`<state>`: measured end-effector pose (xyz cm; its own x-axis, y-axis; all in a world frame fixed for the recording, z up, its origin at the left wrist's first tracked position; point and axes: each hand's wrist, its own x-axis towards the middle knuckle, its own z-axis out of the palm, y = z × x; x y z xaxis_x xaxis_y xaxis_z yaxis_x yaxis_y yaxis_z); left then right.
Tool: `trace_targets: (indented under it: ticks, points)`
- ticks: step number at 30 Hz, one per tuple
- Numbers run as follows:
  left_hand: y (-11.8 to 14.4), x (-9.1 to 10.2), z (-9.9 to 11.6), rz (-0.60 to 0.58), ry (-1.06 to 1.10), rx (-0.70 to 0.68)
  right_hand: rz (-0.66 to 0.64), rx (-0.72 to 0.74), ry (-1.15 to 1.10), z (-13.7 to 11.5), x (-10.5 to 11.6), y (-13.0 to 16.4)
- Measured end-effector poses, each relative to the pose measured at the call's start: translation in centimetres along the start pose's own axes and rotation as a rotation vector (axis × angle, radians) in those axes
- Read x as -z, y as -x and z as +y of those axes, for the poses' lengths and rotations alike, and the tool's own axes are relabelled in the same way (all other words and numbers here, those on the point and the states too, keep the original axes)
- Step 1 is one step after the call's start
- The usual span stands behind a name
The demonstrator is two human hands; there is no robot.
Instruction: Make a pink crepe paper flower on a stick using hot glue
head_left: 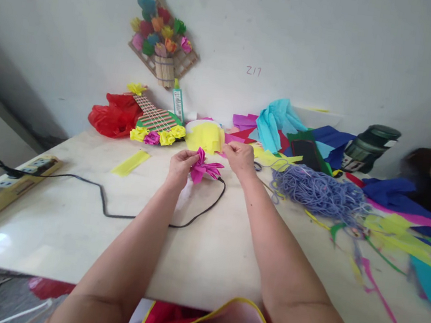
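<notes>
Pinched between the fingertips of my left hand (181, 167) is a magenta crepe paper flower (203, 167), its pleated petals fanned out over the table. My right hand (240, 158) is closed in a pinch just right of the flower and apart from it; whatever its fingertips hold is too small to make out. Beyond both hands lies a stack of yellow crepe paper (205, 135). A black cord (208, 209) curves up to the flower's right side, where its end is partly hidden.
A guitar-shaped craft (157, 115) with paper flowers and red crepe paper (115, 116) lie back left. A yellow strip (131, 163) is nearer. Right are tangled purple yarn (318, 192), paper scraps (394, 234) and a dark green bottle (369, 149). A power strip (4, 189) sits far left.
</notes>
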<state>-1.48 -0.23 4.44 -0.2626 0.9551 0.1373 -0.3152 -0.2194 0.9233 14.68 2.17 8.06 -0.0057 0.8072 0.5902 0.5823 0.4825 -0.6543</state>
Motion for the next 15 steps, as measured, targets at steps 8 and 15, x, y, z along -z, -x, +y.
trace_targets:
  ticks: [8,15]
  points:
    - [0.0,0.0,0.0,0.013,-0.003,0.002,0.162,-0.068,-0.144,-0.4,0.3,-0.6]
    - [0.1,0.0,0.1,0.017,-0.011,-0.004,0.325,0.058,-0.321,-1.9,1.9,-1.0]
